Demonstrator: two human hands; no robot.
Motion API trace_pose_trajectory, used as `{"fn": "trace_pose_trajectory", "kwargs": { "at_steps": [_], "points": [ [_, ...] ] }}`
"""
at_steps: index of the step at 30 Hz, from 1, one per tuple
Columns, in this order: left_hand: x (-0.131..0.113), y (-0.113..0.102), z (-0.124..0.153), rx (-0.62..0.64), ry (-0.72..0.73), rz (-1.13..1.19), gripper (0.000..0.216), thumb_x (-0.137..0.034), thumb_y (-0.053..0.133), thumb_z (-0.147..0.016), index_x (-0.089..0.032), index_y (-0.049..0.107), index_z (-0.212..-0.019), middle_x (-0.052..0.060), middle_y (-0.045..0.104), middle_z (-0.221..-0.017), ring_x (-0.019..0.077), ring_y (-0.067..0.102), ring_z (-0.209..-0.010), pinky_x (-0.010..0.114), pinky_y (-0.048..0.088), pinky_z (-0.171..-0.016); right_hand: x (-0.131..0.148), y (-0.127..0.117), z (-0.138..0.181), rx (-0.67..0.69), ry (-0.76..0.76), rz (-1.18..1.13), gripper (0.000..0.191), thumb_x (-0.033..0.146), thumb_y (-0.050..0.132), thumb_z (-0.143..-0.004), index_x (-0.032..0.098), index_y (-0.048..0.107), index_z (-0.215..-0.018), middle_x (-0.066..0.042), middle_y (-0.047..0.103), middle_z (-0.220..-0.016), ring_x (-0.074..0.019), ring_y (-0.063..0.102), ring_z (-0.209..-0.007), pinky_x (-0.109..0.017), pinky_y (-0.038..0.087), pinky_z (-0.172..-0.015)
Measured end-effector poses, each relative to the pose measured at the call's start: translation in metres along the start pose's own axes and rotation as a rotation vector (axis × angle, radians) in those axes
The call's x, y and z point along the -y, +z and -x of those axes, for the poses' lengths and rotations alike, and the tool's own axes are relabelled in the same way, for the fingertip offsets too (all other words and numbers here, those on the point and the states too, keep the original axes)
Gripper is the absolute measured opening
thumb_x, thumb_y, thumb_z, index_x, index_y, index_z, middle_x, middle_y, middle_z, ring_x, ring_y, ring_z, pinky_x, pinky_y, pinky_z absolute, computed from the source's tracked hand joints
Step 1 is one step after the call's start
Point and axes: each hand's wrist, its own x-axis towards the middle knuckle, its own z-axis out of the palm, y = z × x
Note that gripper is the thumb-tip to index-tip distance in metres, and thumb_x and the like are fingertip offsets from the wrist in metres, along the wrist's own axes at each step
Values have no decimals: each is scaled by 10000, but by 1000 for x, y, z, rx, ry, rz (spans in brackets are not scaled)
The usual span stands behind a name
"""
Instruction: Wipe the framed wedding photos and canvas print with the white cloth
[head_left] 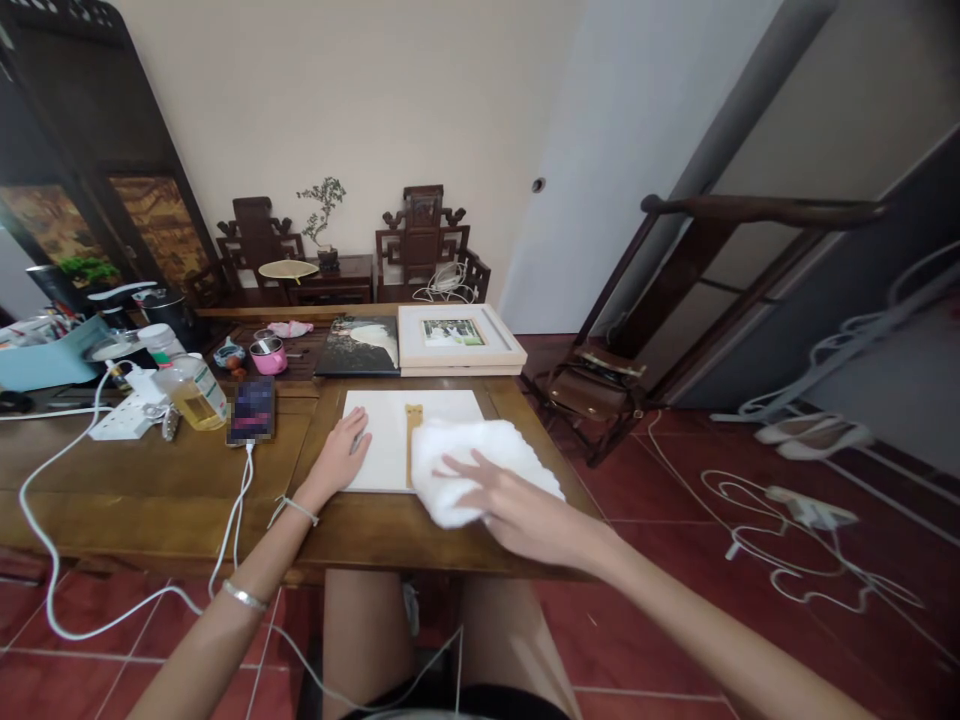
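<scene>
My left hand lies flat, fingers stretched out, on the left part of a flat white rectangular board or book. A narrow tan strip with an animal-shaped top runs down the middle of the white surface. Over its right part spreads a thick white cloth, which hangs past the near edge onto the table. My right hand presses on this cloth from above and holds it, its fingers somewhat apart. The cloth hides much of the white surface's right half.
Behind the white surface on the wooden table lie a dark picture panel and a pale framed photo. Left are a phone on a cable, a bottle, a power strip and a pink cup. A chair stands right.
</scene>
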Motion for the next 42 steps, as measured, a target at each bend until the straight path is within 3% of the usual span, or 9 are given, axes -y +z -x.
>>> {"fn": "trace_pose_trajectory", "kwargs": {
  "at_steps": [3, 6, 11, 14, 19, 27, 31, 38, 42],
  "points": [
    [0, 0, 0, -4, 9, 11, 478, -341, 423, -904, -104, 575, -1291, 157, 481, -1442, 263, 404, -1381, 474, 289, -1170, 17, -11, 14, 88, -42, -46, 610, -47, 386, -576, 173, 711, -1044, -95, 516, -1419, -223, 279, -1421, -481, 182, -1180],
    [0, 0, 0, -3, 9, 15, 475, -344, 429, -904, -116, 573, -1296, 151, 478, -1447, 263, 402, -1382, 476, 288, -1170, 0, -13, 3, 59, -12, -87, 605, -37, 373, -593, 191, 714, -1037, -66, 630, -1293, -214, 360, -1384, -455, 255, -1157],
    [-2, -4, 0, 18, -1, -4, 505, -351, 423, -905, -69, 565, -1299, 184, 471, -1443, 272, 401, -1382, 470, 290, -1168, -63, -3, -59, -129, 120, 15, 605, -2, 384, -687, 199, 654, -1190, -69, 683, -1196, -258, 551, -1225, -504, 354, -1074],
    [-2, -6, 0, 28, -6, -13, 523, -359, 419, -906, -46, 559, -1301, 198, 465, -1442, 275, 398, -1383, 462, 294, -1168, -81, -1, -99, -160, 200, 89, 594, -5, 384, -725, 142, 613, -1253, -133, 634, -1272, -291, 499, -1273, -535, 331, -1069],
    [0, -4, 0, 28, 0, -16, 507, -362, 415, -912, -88, 553, -1316, 173, 462, -1452, 266, 393, -1386, 471, 294, -1165, -49, 6, -107, -111, 174, 157, 608, -15, 422, -720, 120, 594, -1287, -183, 464, -1446, -332, 285, -1411, -607, 242, -1094],
    [-1, -1, 1, 0, 17, -9, 487, -349, 418, -914, -92, 568, -1298, 169, 474, -1444, 266, 403, -1380, 468, 297, -1165, 34, 21, -26, 24, -64, 99, 543, 15, 449, -690, 171, 691, -1150, -90, 444, -1479, -302, 238, -1432, -580, 153, -1158],
    [-2, -2, 1, 12, 10, -19, 500, -343, 410, -913, -69, 560, -1303, 184, 466, -1447, 269, 399, -1383, 464, 294, -1168, 17, 16, -32, -23, -38, 60, 567, 8, 440, -663, 202, 703, -1126, -77, 490, -1446, -248, 326, -1402, -516, 206, -1164],
    [-1, -4, 0, 36, -2, -14, 516, -359, 414, -913, -69, 548, -1318, 177, 458, -1452, 262, 389, -1389, 462, 276, -1177, -50, 1, -113, -94, 194, 217, 547, 23, 426, -740, 138, 643, -1229, -171, 525, -1397, -269, 388, -1368, -497, 281, -1122],
    [-1, -5, 0, 32, -3, -15, 507, -371, 419, -914, -95, 553, -1318, 164, 456, -1456, 259, 390, -1389, 467, 280, -1173, -47, 3, -126, -96, 197, 267, 524, 22, 439, -760, 140, 643, -1228, -153, 498, -1427, -317, 332, -1391, -565, 272, -1100]
  ]
}}
